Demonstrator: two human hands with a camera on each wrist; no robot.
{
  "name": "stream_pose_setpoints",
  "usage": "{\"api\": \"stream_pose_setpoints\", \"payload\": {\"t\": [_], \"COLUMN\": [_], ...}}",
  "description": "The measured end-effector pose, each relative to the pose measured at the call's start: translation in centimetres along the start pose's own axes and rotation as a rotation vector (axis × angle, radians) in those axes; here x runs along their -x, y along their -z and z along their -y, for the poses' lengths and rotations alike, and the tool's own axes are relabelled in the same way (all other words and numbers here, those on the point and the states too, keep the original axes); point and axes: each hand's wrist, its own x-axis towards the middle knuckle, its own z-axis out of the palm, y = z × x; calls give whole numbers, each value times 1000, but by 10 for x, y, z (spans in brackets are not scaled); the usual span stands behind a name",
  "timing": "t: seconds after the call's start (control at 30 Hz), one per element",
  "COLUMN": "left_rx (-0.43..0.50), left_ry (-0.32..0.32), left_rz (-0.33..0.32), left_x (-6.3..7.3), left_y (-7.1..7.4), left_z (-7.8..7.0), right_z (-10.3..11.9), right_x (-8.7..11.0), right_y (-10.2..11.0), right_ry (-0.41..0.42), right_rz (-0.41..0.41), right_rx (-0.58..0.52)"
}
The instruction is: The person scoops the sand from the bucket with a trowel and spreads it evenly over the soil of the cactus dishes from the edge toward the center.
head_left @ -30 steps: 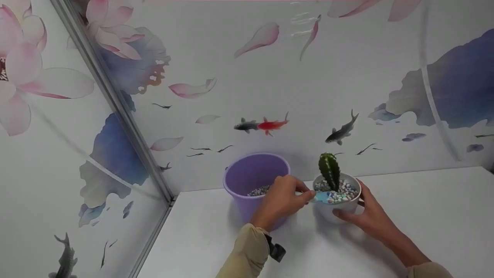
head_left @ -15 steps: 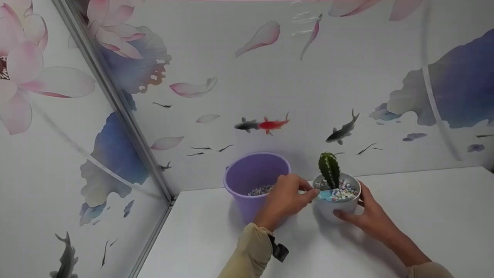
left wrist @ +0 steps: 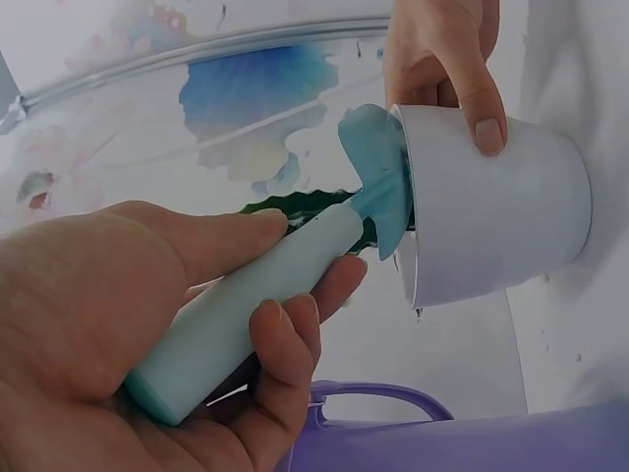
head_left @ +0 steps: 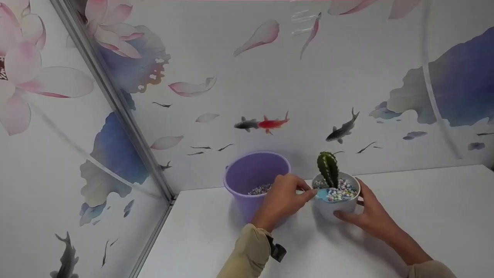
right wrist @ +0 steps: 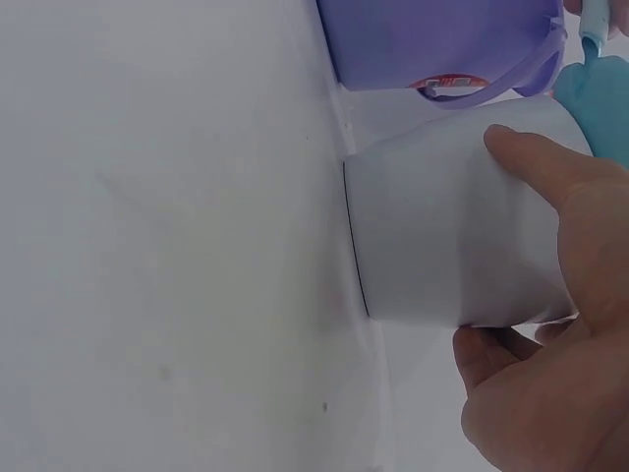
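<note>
My left hand (head_left: 283,200) grips the pale blue-green handle of a small garden trowel (left wrist: 251,310), its thumb along the top and fingers curled beneath. The trowel's blue blade (head_left: 322,194) lies over the left rim of a white pot (head_left: 334,212), at the level of the pebbles. Inside stands an upright green cactus (head_left: 328,170), with small multicoloured pebbles (head_left: 346,189) around it. My right hand (head_left: 372,216) holds the pot from the right, thumb on its front and fingers round the side. In the right wrist view the pot's base stands on the table.
A purple bucket (head_left: 241,197) with pebbles (head_left: 259,189) in it stands left of the pot, partly behind my left hand. Both stand on a white table (head_left: 424,204). Behind rises a wall panel (head_left: 301,88) printed with petals and fish; a metal strip (head_left: 115,104) runs down at the left.
The trowel blade has shifted slightly right over the pebbles, then slightly back left. Pebbles near the blade lie differently. My right hand keeps its hold on the pot.
</note>
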Motion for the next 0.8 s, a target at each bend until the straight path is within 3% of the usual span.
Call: {"api": "stream_pose_setpoints", "payload": {"t": [0.23, 0.53, 0.8], "left_rx": [-14, -30, -21], "left_ry": [-2, -8, -14], "left_rz": [-5, -13, -12], "left_x": [1, 5, 6], "left_y": [2, 5, 5], "left_z": [1, -4, -5], "right_z": [3, 4, 6], "right_x": [-3, 3, 2], "right_y": [-9, -3, -7], "right_ry": [45, -87, -35], "right_rz": [-43, 34, 6], "right_rx": [-10, -46, -40]}}
